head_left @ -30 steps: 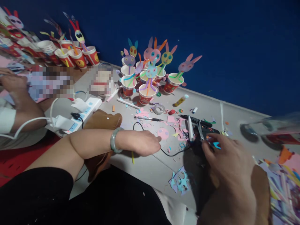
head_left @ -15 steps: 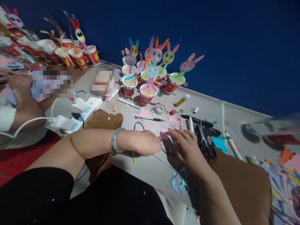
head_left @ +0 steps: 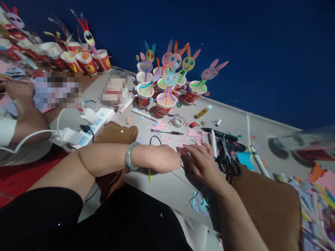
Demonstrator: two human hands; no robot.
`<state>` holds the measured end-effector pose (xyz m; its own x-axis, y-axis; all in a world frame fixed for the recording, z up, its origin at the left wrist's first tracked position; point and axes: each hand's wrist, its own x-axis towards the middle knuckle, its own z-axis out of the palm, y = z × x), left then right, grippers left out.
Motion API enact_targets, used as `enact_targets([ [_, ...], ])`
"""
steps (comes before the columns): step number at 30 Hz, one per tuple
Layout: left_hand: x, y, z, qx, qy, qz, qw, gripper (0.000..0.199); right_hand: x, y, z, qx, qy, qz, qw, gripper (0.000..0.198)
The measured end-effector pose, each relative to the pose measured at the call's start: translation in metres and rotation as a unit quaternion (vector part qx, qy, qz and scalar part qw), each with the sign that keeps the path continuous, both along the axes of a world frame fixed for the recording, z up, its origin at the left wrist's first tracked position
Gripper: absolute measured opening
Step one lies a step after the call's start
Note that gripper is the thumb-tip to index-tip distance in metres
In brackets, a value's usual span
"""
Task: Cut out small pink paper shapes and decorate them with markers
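My left hand (head_left: 166,159), with a jade-coloured bangle (head_left: 129,157) on its wrist, lies low over the table with its fingers curled under; what they hold, if anything, is hidden. Close on its right, my right hand (head_left: 202,160) reaches in with its fingers stretched out and slightly apart. A pink paper piece (head_left: 181,144) shows just beyond the fingertips, mostly covered by the hands. Black-handled scissors (head_left: 227,160) and a white marker (head_left: 214,143) lie beside my right hand. A black pen (head_left: 167,132) rests on the table ahead of both hands.
Paper cups (head_left: 166,104) with paper rabbit figures stand at the back. A tape roll (head_left: 179,121), a glue stick (head_left: 203,112) and paper scraps (head_left: 200,203) lie about. To the left are a power strip (head_left: 101,120) and another person's arm (head_left: 28,115); a brown cushion (head_left: 269,205) is at right.
My right hand has shifted slightly left, closer to my left hand, and now covers more of the pink paper. My left hand has barely moved.
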<state>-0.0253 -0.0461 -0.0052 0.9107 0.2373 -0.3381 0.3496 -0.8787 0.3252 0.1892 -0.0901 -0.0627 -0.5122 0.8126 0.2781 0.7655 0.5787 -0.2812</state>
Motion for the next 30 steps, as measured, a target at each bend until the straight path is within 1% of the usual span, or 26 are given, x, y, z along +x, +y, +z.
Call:
enact_targets([
  [2, 0.001, 0.0, 0.0, -0.002, 0.003, -0.004, 1.0, 0.034, 0.0, 0.001, 0.0, 0.033, -0.011, -0.054, 0.998, 0.036],
  [4, 0.002, 0.0, 0.001, -0.003, 0.008, -0.009, 1.0, 0.032, 0.002, 0.003, -0.001, 0.073, 0.002, -0.123, 0.99, 0.03],
  [5, 0.002, 0.0, 0.002, -0.004, 0.011, -0.011, 1.0, 0.032, 0.003, 0.004, -0.002, 0.085, 0.015, -0.14, 0.986, 0.026],
  [6, 0.002, 0.001, 0.003, -0.005, 0.015, -0.012, 1.0, 0.032, 0.004, 0.005, -0.003, 0.089, 0.029, -0.141, 0.986, 0.022],
  [8, 0.003, 0.001, 0.006, -0.005, 0.026, -0.013, 1.0, 0.032, 0.003, 0.007, -0.007, 0.081, 0.045, -0.12, 0.988, 0.016],
  [11, 0.003, 0.0, 0.009, -0.003, 0.033, -0.01, 0.999, 0.034, -0.004, 0.01, -0.014, 0.056, 0.054, -0.103, 0.992, 0.017],
  [14, 0.003, 0.0, 0.011, -0.002, 0.026, -0.006, 1.0, 0.034, -0.012, 0.013, -0.021, 0.034, 0.069, -0.117, 0.99, 0.02],
  [18, 0.002, 0.0, 0.009, 0.004, 0.029, -0.011, 1.0, 0.033, -0.016, 0.017, -0.026, 0.025, 0.08, -0.139, 0.987, 0.02],
  [25, 0.002, 0.0, -0.005, 0.006, -0.014, -0.007, 1.0, 0.029, -0.02, 0.017, -0.028, 0.024, 0.041, -0.148, 0.988, 0.021],
  [27, 0.002, -0.001, -0.006, 0.01, -0.018, -0.006, 1.0, 0.03, -0.023, 0.016, -0.029, 0.021, 0.019, -0.144, 0.989, 0.02],
  [30, 0.003, -0.001, -0.003, 0.013, -0.007, -0.004, 1.0, 0.031, -0.025, 0.017, -0.029, 0.01, -0.002, -0.141, 0.99, 0.02],
])
